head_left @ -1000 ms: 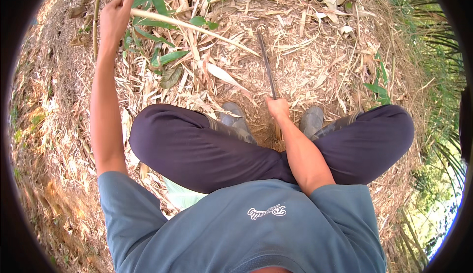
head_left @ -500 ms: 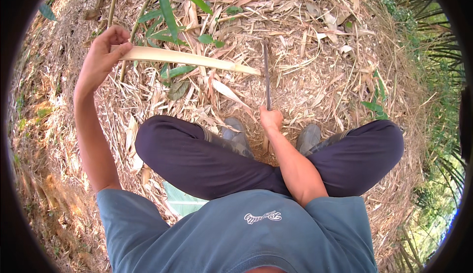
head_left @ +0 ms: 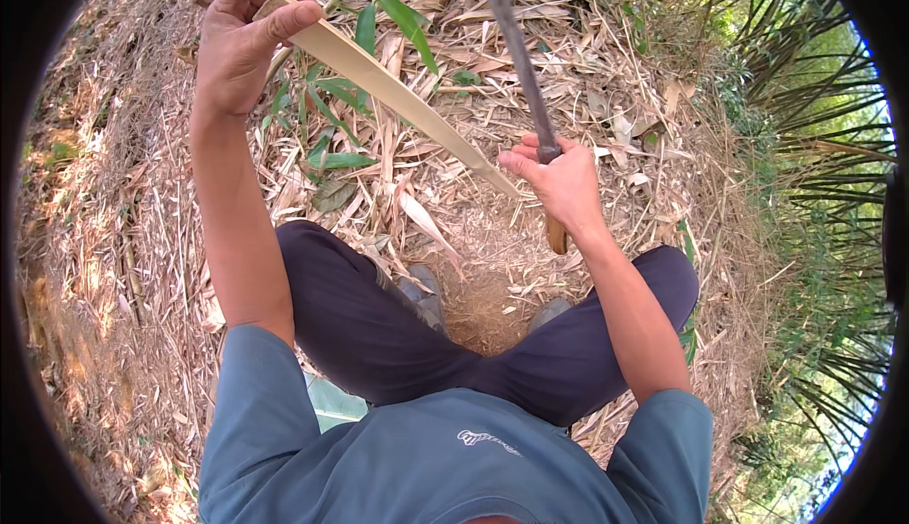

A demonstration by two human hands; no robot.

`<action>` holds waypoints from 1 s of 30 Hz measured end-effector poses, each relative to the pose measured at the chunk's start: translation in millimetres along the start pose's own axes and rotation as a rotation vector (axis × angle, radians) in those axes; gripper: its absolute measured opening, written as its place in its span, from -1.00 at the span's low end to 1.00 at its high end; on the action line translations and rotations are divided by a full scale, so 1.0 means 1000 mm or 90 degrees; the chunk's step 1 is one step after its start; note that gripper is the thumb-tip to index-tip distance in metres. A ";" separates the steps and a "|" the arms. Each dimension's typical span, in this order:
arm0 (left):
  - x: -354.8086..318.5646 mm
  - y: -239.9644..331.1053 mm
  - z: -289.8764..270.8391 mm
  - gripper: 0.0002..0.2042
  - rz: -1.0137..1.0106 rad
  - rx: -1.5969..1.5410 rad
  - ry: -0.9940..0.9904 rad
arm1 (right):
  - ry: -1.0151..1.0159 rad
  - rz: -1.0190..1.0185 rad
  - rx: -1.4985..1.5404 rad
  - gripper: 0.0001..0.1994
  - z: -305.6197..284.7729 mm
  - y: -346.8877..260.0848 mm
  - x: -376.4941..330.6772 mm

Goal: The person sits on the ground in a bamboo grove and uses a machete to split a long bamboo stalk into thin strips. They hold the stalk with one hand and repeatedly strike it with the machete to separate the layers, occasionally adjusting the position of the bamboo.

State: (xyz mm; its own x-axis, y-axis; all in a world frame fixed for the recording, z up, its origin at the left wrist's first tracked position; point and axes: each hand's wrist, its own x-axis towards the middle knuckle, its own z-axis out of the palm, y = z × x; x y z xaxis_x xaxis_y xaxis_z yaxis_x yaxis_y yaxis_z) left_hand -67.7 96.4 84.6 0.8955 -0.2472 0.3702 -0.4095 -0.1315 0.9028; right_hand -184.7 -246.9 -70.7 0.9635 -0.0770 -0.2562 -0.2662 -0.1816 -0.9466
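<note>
The pale bamboo strip (head_left: 398, 98), low among the litter a second earlier, had been lifted, slanting from eleven toward five o'clock; the left hand (head_left: 241, 36) pinched its upper end, the right hand (head_left: 559, 178) fist-clamped the raised long knife (head_left: 516, 60), seemingly poised for trimming

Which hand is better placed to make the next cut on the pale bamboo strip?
Probably the right hand: it grips the long knife by its handle, blade raised beside the bamboo strip. The left hand only holds the strip's far end.
</note>
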 end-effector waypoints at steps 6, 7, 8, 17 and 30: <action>-0.008 -0.029 0.013 -0.77 -0.067 -0.179 0.081 | -0.121 0.108 -0.100 -0.50 0.012 -0.015 -0.017; -0.004 -0.030 0.011 -0.77 -0.092 -0.202 0.102 | -0.135 0.125 -0.091 -0.52 0.013 -0.017 -0.014; 0.002 -0.033 0.011 -0.68 -0.082 -0.171 0.111 | -0.119 0.088 -0.071 -0.55 0.015 -0.007 -0.013; -0.129 -0.071 0.183 -0.28 -0.552 -0.012 -0.206 | -0.073 0.140 0.396 -0.63 -0.031 -0.007 0.007; -0.154 -0.030 0.228 -0.68 -0.650 -0.289 -0.273 | 0.068 0.270 0.736 -0.68 -0.087 0.023 0.017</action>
State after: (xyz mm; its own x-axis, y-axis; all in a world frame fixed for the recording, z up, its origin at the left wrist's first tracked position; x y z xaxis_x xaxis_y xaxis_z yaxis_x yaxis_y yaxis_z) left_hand -233.2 -80.6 -49.1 0.6042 -0.5372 -0.5886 0.6335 -0.1243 0.7637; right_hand -176.5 -337.9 -80.3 0.7857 -0.0078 -0.6186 -0.3250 0.8456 -0.4235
